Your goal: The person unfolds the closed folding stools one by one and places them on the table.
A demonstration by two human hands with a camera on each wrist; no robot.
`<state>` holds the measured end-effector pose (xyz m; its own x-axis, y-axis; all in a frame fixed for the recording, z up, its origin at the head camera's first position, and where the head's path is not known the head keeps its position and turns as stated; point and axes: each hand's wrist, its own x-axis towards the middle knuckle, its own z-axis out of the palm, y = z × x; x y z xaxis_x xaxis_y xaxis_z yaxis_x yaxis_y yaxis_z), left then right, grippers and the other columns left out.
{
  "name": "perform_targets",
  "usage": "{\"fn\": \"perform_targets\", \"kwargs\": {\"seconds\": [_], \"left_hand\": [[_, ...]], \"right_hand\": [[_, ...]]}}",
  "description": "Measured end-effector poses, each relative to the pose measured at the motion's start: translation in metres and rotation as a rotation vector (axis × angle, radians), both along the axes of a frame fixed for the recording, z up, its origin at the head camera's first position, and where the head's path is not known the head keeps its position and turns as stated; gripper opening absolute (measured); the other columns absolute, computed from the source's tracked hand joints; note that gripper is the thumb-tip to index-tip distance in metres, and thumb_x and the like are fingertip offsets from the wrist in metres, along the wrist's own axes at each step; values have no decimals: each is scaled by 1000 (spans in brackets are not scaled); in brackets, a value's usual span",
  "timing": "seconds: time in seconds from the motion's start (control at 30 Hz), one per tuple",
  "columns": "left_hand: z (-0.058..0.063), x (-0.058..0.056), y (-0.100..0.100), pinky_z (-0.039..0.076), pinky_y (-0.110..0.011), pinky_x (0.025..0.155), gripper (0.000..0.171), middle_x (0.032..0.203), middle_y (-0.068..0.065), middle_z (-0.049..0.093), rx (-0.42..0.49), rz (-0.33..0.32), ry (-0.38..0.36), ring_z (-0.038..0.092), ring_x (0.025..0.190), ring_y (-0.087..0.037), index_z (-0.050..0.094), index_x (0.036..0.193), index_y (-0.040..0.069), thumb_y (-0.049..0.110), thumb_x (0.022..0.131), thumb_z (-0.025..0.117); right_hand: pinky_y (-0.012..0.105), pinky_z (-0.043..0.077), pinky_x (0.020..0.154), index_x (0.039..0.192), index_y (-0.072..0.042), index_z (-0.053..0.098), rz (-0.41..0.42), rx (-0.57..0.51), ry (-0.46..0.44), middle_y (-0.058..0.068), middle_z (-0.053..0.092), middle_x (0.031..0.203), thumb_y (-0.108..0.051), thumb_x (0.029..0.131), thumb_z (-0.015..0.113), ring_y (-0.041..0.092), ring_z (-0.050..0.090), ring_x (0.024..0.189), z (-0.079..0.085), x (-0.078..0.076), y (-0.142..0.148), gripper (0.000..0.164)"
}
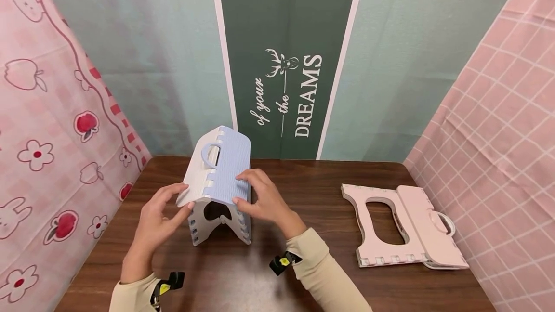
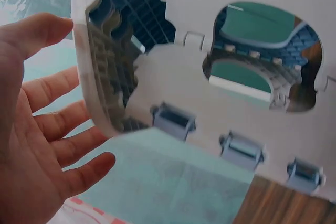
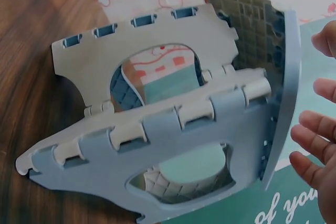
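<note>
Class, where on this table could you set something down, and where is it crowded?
Bare table lies between the blue-white stool and the pink stool, and nearer the camera, between the sleeves. It is crowded left of centre, where the left hand and right hand flank that blue-white stool, and at right, where the pink stool lies.

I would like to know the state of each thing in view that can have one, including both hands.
Blue-and-white folding stool: standing, partly folded, its top bent along the middle.
Blue handle: jutting over the white half.
Pink folding stool: folded flat, lying on the wood-grain table.
Left hand: fingers spread, thumb at the white half's edge.
Right hand: fingers spread, at the blue half.
</note>
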<state>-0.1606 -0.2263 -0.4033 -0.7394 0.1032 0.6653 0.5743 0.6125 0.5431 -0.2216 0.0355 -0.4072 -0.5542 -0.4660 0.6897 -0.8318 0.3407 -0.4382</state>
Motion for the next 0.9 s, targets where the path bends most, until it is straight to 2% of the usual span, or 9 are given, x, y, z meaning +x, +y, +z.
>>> {"fn": "perform_targets", "kwargs": {"seconds": [0.2,0.37,0.63,0.9], "left_hand": [[5,-4,11,37,-14,79,42,112,-9,60,9,-1,13,54,97,-23,66,109,6,1,69,76],[5,-8,17,37,-21,82,37,113,-8,59,-6,-17,-1,53,101,-24,66,109,8,4,73,74],[2,-7,20,40,-48,80,34,116,-9,55,-11,-34,-47,51,105,-26,63,111,9,8,77,71],[5,-10,18,41,-50,78,35,115,-9,55,-22,-52,-64,51,101,-24,62,110,8,8,76,71]], "right_hand": [[28,38,92,108,-6,60,24,49,79,10,52,112,-27,73,70,22,47,106,8,-3,-20,42],[32,35,93,111,-12,62,4,112,91,10,50,117,-33,77,67,23,44,108,10,-4,-32,40],[36,35,91,113,-15,63,-17,108,70,8,50,120,-33,79,64,22,44,109,2,-5,-33,38],[37,36,87,113,-15,62,-2,145,68,5,52,121,-35,80,63,21,45,110,7,-9,-29,38]]}}
